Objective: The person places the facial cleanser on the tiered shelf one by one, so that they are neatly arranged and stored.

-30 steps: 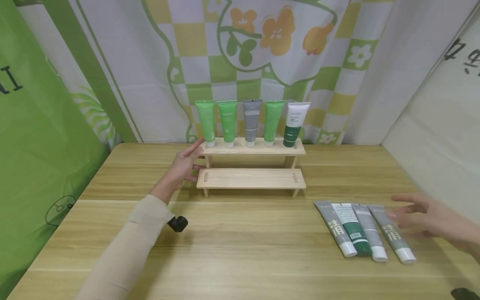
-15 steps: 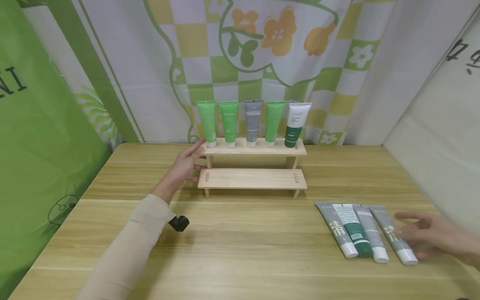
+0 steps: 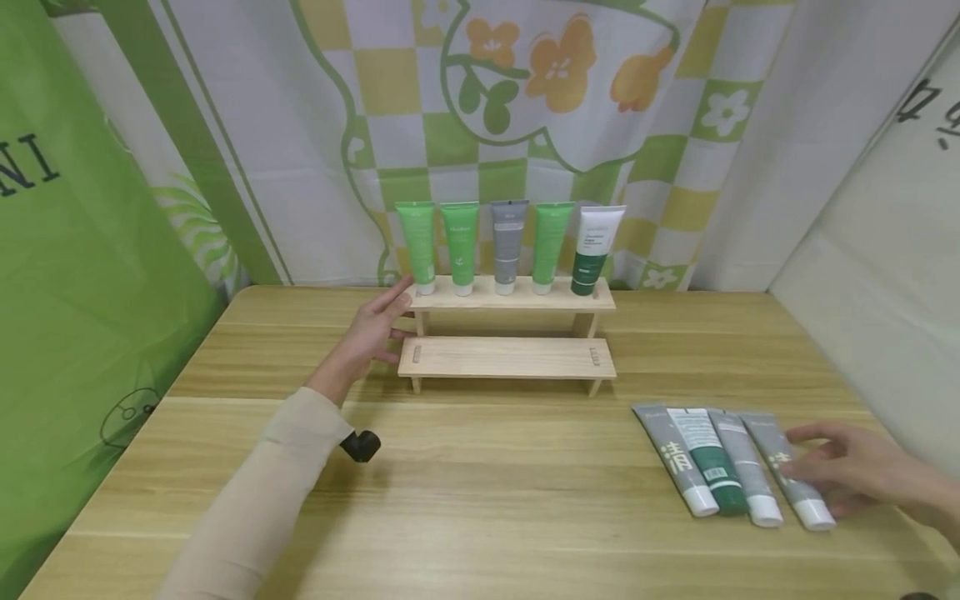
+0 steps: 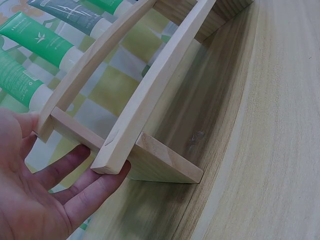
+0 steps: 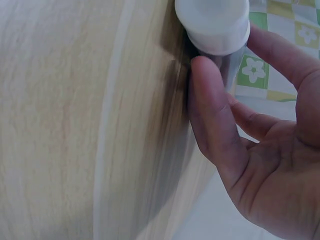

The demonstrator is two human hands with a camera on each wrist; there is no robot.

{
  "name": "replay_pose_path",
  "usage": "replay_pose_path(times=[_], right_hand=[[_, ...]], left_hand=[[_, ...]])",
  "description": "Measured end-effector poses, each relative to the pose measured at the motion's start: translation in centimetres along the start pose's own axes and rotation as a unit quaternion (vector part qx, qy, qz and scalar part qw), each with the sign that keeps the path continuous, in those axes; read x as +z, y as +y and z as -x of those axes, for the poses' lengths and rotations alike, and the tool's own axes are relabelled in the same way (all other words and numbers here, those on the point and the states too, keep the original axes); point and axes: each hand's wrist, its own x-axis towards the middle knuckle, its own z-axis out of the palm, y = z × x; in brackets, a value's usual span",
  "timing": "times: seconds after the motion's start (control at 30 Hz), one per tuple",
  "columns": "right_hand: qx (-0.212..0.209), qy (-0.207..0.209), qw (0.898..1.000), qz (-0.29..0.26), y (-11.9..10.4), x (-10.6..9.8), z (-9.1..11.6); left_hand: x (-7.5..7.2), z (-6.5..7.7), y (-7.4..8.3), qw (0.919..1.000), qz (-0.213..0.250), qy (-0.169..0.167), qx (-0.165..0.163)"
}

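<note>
The left sleeve (image 3: 255, 492) is slanting forward across the worktop (image 3: 480, 500), and the left hand (image 3: 369, 329) is resting its loosely spread fingers against the left end of the wooden rack (image 3: 506, 357), gripping nothing. Five tubes (image 3: 507, 250) are standing on the rack's upper shelf. Farther right, three tubes (image 3: 708, 458) are lying flat, overlapping. Beside them, the right hand (image 3: 862, 471) is reaching in from the right edge, thumb and bent fingers flanking the rightmost gray tube (image 3: 801, 493), which is lying on the worktop.
</note>
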Motion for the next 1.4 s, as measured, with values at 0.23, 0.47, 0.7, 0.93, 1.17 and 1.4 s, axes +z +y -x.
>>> replay_pose_path(times=[0.23, 0.47, 0.7, 0.93, 1.17, 1.4], right_hand=[[-0.007, -0.014, 1.000, 0.007, -0.4, -0.1, -0.1], [-0.011, -0.038, 0.999, -0.024, -0.3, -0.3, -0.1], [-0.012, -0.046, 0.998, -0.034, -0.1, -0.4, -0.2], [-0.004, -0.015, 1.000, -0.013, -1.4, -0.7, -0.4], [-0.056, -0.032, 0.998, -0.017, -4.1, -1.3, -0.9], [-0.076, -0.030, 0.996, -0.020, -8.5, -0.8, -1.8]], left_hand=[[0.0, 0.0, 0.0, 1.0000, 0.002, -0.001, 0.002], [0.0, -0.1, -0.1, 1.0000, 0.004, -0.002, 0.004], [0.1, -0.1, 0.1, 1.0000, 0.002, 0.001, 0.004], [-0.1, -0.1, 0.1, 1.0000, -0.002, 0.000, 0.004], [-0.1, -0.1, 0.1, 1.0000, -0.005, -0.001, 0.002], [-0.2, 0.0, 0.0, 1.0000, -0.002, -0.001, 0.002]])
